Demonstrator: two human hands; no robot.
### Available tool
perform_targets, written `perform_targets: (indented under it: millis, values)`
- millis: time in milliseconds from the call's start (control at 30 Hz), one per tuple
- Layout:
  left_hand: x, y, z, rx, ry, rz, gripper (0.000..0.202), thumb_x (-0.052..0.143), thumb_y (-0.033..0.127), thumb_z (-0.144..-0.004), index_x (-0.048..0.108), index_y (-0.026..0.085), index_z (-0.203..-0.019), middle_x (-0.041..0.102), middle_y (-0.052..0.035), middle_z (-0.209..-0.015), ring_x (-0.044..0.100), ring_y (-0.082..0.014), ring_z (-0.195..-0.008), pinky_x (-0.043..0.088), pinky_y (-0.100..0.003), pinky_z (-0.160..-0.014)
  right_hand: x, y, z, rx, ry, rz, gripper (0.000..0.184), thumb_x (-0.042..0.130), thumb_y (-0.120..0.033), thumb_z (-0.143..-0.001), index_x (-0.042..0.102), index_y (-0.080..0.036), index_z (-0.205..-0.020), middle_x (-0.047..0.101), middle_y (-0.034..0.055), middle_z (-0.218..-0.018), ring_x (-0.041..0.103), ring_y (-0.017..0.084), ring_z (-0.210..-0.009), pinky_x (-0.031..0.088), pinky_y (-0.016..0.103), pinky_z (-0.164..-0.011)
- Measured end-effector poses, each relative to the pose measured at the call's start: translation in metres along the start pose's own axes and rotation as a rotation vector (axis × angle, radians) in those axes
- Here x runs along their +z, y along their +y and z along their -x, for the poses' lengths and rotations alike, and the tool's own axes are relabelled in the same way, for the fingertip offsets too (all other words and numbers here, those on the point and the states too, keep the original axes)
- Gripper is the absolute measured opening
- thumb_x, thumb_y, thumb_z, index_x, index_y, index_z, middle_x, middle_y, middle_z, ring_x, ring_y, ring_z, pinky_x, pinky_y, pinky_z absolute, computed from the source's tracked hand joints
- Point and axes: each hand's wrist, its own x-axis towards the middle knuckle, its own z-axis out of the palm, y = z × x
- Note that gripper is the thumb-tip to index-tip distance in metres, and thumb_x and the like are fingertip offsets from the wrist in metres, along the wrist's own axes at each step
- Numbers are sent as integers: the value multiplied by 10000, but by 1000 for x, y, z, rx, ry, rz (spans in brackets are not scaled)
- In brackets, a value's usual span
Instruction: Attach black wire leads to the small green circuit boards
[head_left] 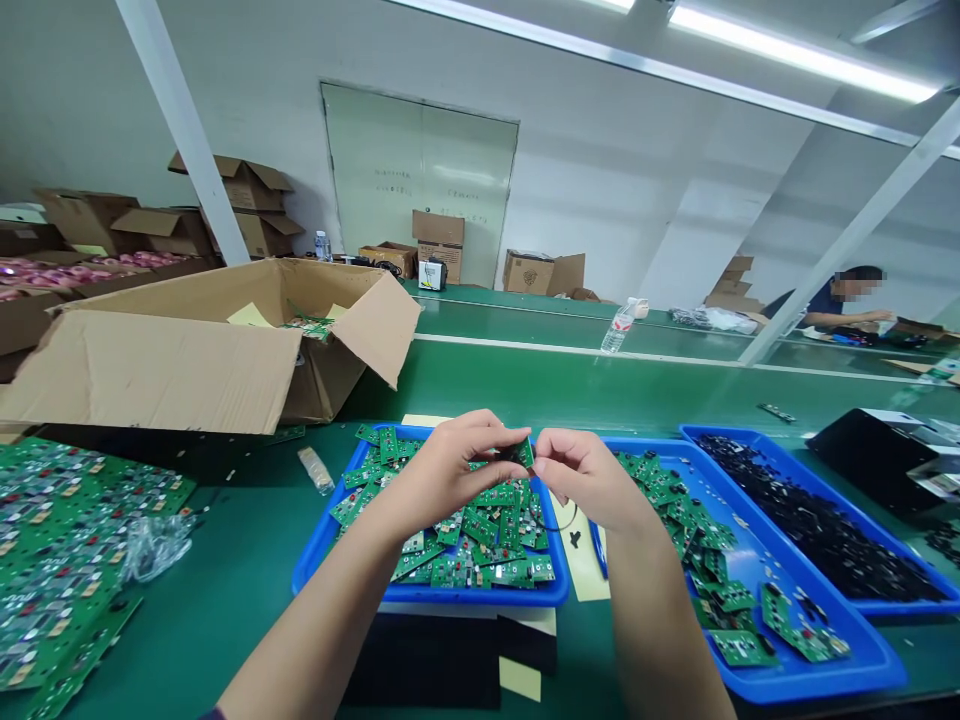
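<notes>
My left hand [450, 465] grips a small green circuit board [526, 453] between thumb and fingers, above a blue tray [300, 580] heaped with similar boards. My right hand [600, 485] is closed in a pinch at the board's right edge; whatever its fingertips hold is hidden or too small to name. Below the hands, a small black part [575, 539] lies on a yellow paper sheet [589, 575]. To the right, a second blue tray [817, 685] carries boards with black parts on them. Beyond it, a third blue tray [922, 603] contains many small black parts [802, 510].
A large open cardboard box [172, 360] stands at left, behind stacked green board panels [67, 560] and a crumpled clear plastic bag [157, 545]. A black box [885, 455] sits at right. A plastic bottle [618, 328] stands farther back, and another person [832, 305] works at far right.
</notes>
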Motion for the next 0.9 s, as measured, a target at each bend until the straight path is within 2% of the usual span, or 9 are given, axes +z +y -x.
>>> perform_targets:
  millis: [167,367,533,600,633,700,767,833,900]
  values:
    - [17,-6,-2,-135,6,36,298,618,200,-827,641,187,-1123,622,-46,-858,588,-149,-781,520,-276,-680,0,-9,3,33,142,294,159,474,-218,-721,402,-199,-581,319,-84,-503,262,71,-468,195,210,-449]
    - [35,-12,-4,-280,85,226,297,608,216,-813,648,180,-1105,612,-54,-863,594,-151,-760,530,-247,-601,-3,-5,-1,31,167,409,165,439,-240,-737,397,-204,-581,342,-70,-506,306,90,-487,225,217,-470]
    - [21,1,-5,-305,223,416,263,661,255,-771,687,200,-1027,636,-54,-857,619,-161,-776,534,-246,-616,-12,10,-14,174,227,639,168,498,-189,-723,525,-189,-558,468,-26,-510,405,113,-492,282,236,-481]
    - [10,5,-4,-315,313,516,295,690,279,-754,688,199,-1038,649,-57,-866,626,-158,-772,536,-248,-640,-15,14,-20,140,281,548,174,492,-232,-779,642,-177,-707,546,1,-568,481,129,-516,351,243,-492]
    - [6,6,-4,-349,312,561,300,702,282,-744,692,194,-1030,655,-56,-850,630,-155,-764,533,-240,-632,-15,14,-22,78,322,456,222,479,-273,-816,672,-176,-868,603,22,-665,524,134,-543,398,249,-508]
    - [0,6,-4,-444,246,638,306,720,285,-728,700,184,-1016,665,-56,-822,632,-149,-744,519,-216,-594,-13,13,-23,-74,432,302,405,477,-341,-855,549,-224,-1236,637,85,-1020,589,128,-604,482,274,-554]
    - [0,4,-5,-526,159,699,317,728,297,-718,704,179,-1011,670,-56,-820,624,-139,-719,503,-194,-556,-8,10,-20,-202,506,240,613,526,-347,-849,304,-326,-1419,458,121,-1351,620,119,-657,531,294,-587]
    - [3,3,-7,-567,121,746,325,734,316,-709,707,179,-1002,678,-59,-844,613,-130,-702,493,-183,-539,-2,7,-16,-296,484,217,737,567,-318,-838,163,-384,-1451,367,115,-1438,629,120,-689,550,287,-578]
    - [7,3,-8,-590,102,786,310,735,331,-705,712,179,-974,687,-63,-865,613,-134,-714,483,-175,-526,5,5,-12,-373,411,184,729,577,-284,-840,184,-389,-1445,418,96,-1416,621,114,-668,547,263,-530]
